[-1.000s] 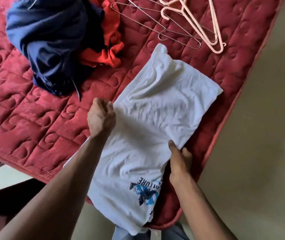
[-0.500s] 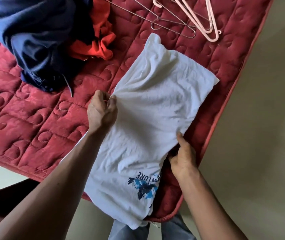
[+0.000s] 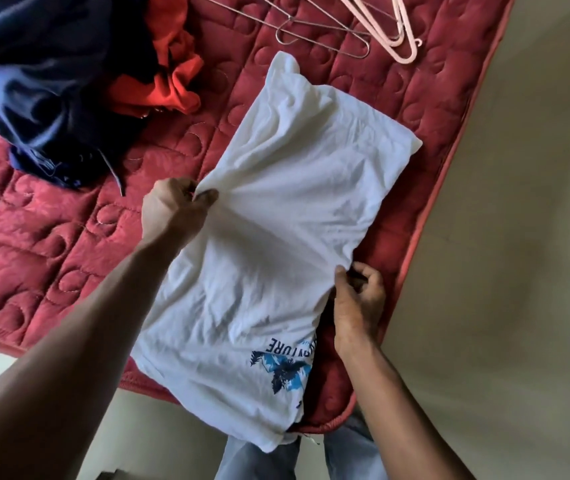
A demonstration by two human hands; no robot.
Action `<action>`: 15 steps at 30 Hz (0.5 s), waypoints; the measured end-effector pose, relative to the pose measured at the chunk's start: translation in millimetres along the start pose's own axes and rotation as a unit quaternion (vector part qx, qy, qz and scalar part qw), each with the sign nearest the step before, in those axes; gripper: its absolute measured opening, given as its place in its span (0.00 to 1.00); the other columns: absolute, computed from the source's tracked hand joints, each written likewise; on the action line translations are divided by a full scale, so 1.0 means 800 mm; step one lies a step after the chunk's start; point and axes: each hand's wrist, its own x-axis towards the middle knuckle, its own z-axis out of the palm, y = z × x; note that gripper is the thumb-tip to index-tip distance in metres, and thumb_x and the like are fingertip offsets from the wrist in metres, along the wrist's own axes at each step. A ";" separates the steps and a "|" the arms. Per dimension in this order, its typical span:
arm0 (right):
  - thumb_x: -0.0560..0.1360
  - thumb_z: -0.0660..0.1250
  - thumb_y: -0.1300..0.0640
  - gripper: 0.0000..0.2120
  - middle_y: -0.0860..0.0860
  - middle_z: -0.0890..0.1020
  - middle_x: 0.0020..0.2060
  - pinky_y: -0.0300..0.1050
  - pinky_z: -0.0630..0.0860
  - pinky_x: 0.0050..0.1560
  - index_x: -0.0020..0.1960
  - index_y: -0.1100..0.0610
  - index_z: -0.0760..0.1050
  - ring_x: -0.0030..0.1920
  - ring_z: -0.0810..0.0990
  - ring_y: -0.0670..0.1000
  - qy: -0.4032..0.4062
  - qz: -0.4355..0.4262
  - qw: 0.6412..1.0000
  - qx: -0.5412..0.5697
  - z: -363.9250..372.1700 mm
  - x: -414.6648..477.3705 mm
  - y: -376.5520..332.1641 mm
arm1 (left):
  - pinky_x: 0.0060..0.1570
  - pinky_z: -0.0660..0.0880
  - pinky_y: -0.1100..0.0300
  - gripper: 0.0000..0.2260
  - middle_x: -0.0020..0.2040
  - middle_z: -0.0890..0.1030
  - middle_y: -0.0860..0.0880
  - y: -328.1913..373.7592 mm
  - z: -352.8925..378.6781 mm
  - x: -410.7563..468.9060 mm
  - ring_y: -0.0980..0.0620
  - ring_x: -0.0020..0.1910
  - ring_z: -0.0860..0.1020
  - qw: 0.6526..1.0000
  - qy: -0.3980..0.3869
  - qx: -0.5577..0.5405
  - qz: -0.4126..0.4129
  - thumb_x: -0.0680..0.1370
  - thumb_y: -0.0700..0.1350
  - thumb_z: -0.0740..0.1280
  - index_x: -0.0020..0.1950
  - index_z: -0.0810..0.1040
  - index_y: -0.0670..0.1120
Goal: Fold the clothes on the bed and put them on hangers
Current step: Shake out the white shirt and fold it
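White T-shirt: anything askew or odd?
Yes. The white T-shirt lies diagonally across the corner of the red quilted bed, wrinkled, with its printed end hanging over the edge. The left hand and right hand pinch its opposite side edges, bunching the cloth at the left pinch. No damage shows.

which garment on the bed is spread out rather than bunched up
The white T-shirt with the blue print; the navy garment and orange garment lie crumpled in a heap.
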 end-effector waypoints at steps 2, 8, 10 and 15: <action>0.79 0.70 0.51 0.07 0.50 0.82 0.41 0.51 0.78 0.46 0.51 0.54 0.78 0.39 0.79 0.49 0.056 0.009 0.998 -0.019 0.001 -0.006 -0.002 | 0.42 0.72 0.52 0.19 0.37 0.78 0.48 0.001 0.004 -0.014 0.43 0.45 0.78 1.000 0.006 0.024 0.019 0.77 0.59 0.72 0.41 0.78 0.44; 0.77 0.73 0.53 0.05 0.50 0.84 0.36 0.50 0.82 0.39 0.49 0.54 0.82 0.35 0.81 0.51 -0.009 0.090 0.995 -0.040 -0.003 -0.013 -0.002 | 0.40 0.76 0.55 0.19 0.40 0.82 0.52 -0.004 0.005 -0.024 0.51 0.42 0.80 0.998 -0.054 -0.029 -0.010 0.70 0.61 0.78 0.48 0.84 0.47; 0.74 0.77 0.52 0.08 0.46 0.82 0.29 0.44 0.77 0.31 0.48 0.54 0.81 0.29 0.80 0.48 -0.053 0.090 0.994 -0.042 -0.008 -0.009 -0.006 | 0.29 0.76 0.60 0.17 0.33 0.81 0.54 0.001 -0.009 -0.016 0.57 0.28 0.78 0.984 -0.103 -0.122 -0.076 0.69 0.55 0.82 0.47 0.84 0.44; 0.74 0.77 0.54 0.14 0.58 0.81 0.25 0.40 0.69 0.24 0.39 0.62 0.79 0.19 0.73 0.53 -0.179 0.141 0.973 0.036 -0.013 -0.015 -0.027 | 0.34 0.82 0.57 0.02 0.46 0.88 0.43 -0.001 -0.052 -0.005 0.49 0.37 0.86 0.890 -0.336 -0.283 -0.125 0.72 0.43 0.77 0.43 0.88 0.46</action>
